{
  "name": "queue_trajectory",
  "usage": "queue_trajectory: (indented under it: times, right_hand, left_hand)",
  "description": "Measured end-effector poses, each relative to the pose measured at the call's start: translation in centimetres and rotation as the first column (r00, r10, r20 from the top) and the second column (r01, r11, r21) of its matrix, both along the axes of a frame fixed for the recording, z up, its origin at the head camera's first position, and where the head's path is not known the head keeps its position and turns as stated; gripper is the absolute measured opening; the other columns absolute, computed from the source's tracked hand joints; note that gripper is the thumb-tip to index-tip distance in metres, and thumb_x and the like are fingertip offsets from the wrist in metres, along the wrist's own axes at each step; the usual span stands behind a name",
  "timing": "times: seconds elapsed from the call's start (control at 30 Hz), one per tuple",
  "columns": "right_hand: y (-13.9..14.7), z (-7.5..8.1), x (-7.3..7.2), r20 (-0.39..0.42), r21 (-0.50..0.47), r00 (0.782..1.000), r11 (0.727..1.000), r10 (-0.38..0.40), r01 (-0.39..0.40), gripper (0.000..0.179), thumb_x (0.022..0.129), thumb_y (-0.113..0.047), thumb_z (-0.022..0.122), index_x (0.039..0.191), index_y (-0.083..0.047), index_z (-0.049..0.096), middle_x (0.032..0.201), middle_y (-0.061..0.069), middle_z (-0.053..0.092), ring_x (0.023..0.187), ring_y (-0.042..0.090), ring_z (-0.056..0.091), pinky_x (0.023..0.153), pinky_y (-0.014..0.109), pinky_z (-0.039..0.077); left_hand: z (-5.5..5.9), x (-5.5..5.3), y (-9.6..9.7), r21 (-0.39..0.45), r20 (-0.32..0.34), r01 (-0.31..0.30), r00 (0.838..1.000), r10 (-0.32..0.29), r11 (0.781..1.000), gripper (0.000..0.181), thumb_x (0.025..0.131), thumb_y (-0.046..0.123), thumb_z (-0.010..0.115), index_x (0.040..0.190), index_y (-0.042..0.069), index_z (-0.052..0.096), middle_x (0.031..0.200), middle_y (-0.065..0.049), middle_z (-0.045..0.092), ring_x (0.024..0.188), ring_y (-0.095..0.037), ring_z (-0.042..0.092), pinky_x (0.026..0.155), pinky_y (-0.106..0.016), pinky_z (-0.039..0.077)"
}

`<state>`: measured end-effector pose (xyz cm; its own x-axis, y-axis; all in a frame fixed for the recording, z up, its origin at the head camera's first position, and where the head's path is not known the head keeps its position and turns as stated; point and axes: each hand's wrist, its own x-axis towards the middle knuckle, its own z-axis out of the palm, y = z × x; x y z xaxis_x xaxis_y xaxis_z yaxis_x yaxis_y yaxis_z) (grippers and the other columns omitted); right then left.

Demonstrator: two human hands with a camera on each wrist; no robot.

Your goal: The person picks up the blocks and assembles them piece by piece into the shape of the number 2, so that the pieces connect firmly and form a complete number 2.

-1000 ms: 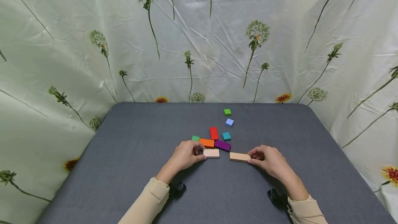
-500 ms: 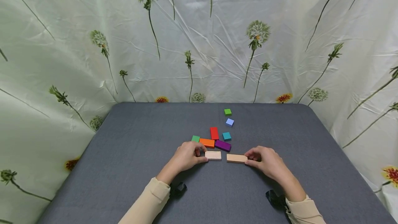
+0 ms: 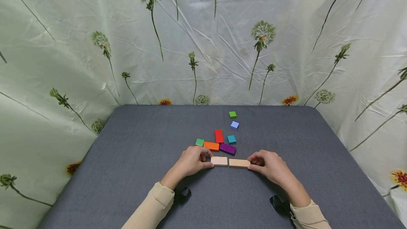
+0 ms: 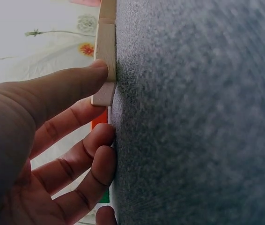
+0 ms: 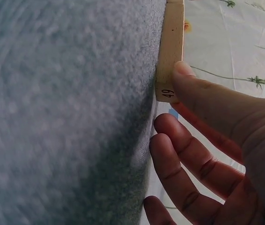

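Note:
My left hand (image 3: pixel 192 160) pinches the outer end of a pale pinkish wooden block (image 3: pixel 219 161) between thumb and index finger. A longer tan wooden block (image 3: pixel 239 163) lies in line with it, its right end pinched by my right hand (image 3: pixel 268 163). Only a thin gap shows between their inner ends in the head view. Both blocks lie flat on the cloth. In the right wrist view the tan block (image 5: pixel 171 47) has "49" printed on its end. From the left wrist, the pale block (image 4: pixel 105 51) shows with my thumb on its near side.
Behind the hands lie an orange block (image 3: pixel 211 146), a purple block (image 3: pixel 227 149), a red block (image 3: pixel 218 136), a green block (image 3: pixel 199 142), a teal block (image 3: pixel 231 139), a blue block (image 3: pixel 234 125) and a lime-green block (image 3: pixel 233 114). A flowered curtain (image 3: pixel 222 45) hangs beyond the grey-covered table (image 3: pixel 143 126).
The tan block has slid left in my right hand. My left hand has brought the pale block slightly right and nearer me, and the gap between them has narrowed.

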<state>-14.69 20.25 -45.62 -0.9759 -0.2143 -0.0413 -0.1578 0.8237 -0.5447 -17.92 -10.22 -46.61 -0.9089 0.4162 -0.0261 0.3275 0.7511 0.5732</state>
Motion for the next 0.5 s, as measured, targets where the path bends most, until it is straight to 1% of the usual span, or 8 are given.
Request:
queue_trajectory:
  times: [0.33,0.5]
  right_hand:
    - [-0.26,-0.06,0.12,0.0,-0.001,1.0,1.0,0.005,-0.005,0.015,0.09,-0.024,0.088,0.102,-0.018,0.081,0.088,-0.008,0.069,0.079,0.006,0.06,0.074,0.032,0.048]
    - [-0.27,-0.19,0.17,-0.013,0.004,1.0,1.0,0.0,0.0,0.014,0.09,-0.023,0.088,0.101,-0.018,0.081,0.087,-0.008,0.068,0.078,0.007,0.059,0.073,0.03,0.047]
  left_hand:
    - [-0.11,0.1,0.06,-0.009,0.002,0.008,1.0,-0.008,1.0,0.022,0.087,0.031,0.092,0.102,0.023,0.078,0.077,0.006,0.059,0.07,-0.01,0.051,0.064,-0.027,0.037]
    - [0.01,0.14,0.08,-0.011,0.002,0.006,1.0,-0.006,1.0,0.022,0.087,0.031,0.092,0.103,0.023,0.078,0.076,0.007,0.058,0.07,-0.009,0.05,0.065,-0.027,0.036]
